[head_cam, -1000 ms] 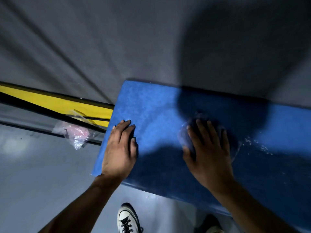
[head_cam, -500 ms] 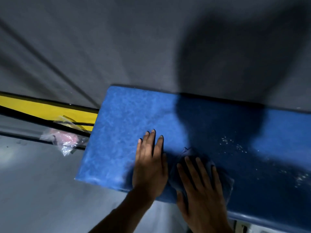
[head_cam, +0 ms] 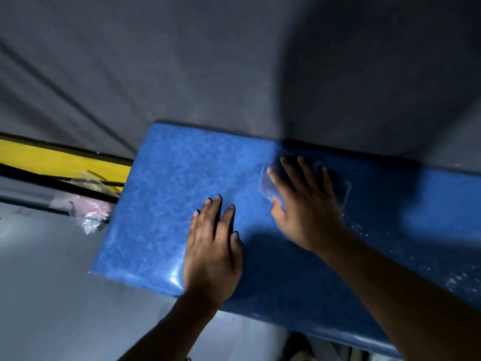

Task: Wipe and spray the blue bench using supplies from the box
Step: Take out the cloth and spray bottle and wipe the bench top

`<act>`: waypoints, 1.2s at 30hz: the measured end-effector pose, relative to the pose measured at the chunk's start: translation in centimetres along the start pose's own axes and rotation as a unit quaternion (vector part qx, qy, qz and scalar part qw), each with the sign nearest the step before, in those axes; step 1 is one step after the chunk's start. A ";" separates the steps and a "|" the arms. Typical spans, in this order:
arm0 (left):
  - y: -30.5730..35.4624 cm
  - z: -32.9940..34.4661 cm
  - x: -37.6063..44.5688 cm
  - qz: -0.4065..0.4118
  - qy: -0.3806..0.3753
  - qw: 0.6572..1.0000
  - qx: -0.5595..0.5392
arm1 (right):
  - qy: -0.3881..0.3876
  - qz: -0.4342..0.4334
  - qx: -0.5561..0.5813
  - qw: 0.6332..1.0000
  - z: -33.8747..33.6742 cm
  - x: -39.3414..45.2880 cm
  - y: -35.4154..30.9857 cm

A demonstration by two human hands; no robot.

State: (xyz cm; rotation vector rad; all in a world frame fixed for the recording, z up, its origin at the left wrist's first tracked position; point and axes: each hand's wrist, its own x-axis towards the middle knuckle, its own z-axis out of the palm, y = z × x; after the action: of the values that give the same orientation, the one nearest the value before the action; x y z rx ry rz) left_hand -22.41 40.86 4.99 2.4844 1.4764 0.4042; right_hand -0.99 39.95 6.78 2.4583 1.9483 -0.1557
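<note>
The blue bench (head_cam: 166, 194) runs from the middle of the view to the right edge, its padded top glossy and mottled. My left hand (head_cam: 212, 250) lies flat on the bench near its front edge, fingers together, holding nothing. My right hand (head_cam: 303, 201) presses flat on a blue cloth (head_cam: 268, 182) near the bench's far edge; the cloth is blurred and mostly hidden under the palm. White droplets or specks (head_cam: 364, 227) dot the bench surface to the right of my right hand.
A grey wall rises behind the bench. To the left runs a yellow and black strip (head_cam: 52, 162), with a crumpled clear plastic bag holding something pink (head_cam: 88, 208) beside the bench's left end. Grey floor lies below.
My right hand slid the cloth from the bench's front edge up toward its far edge. My left hand stayed flat on the bench beside it.
</note>
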 end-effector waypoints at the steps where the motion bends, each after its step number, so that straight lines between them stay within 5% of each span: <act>1: 0.1 0.1 0.0 0.002 0.007 1.000 0.004 | 0.000 0.002 -0.010 1.000 -0.2 0.8 0.6; 11: 0.5 0.0 -0.2 -0.004 0.010 1.000 0.006 | -0.007 0.146 0.051 0.988 0.1 0.7 1.6; 23: 0.6 -0.8 -0.2 -0.002 -0.020 1.000 -0.019 | -0.025 0.185 0.068 0.980 -0.1 -14.4 0.7; 30: 7.8 0.9 1.1 0.068 -0.051 0.992 -0.090 | 0.092 0.115 0.069 0.987 1.4 -21.5 1.6; 36: 11.9 3.8 0.7 0.096 -0.053 0.992 -0.063 | 0.010 -0.098 0.045 0.994 1.0 -20.1 7.2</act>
State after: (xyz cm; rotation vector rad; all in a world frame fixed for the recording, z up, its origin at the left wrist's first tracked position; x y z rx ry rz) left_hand -10.96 35.69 5.38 2.5127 1.1398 0.3794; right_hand 1.37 18.72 6.96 2.3239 2.2366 -0.2232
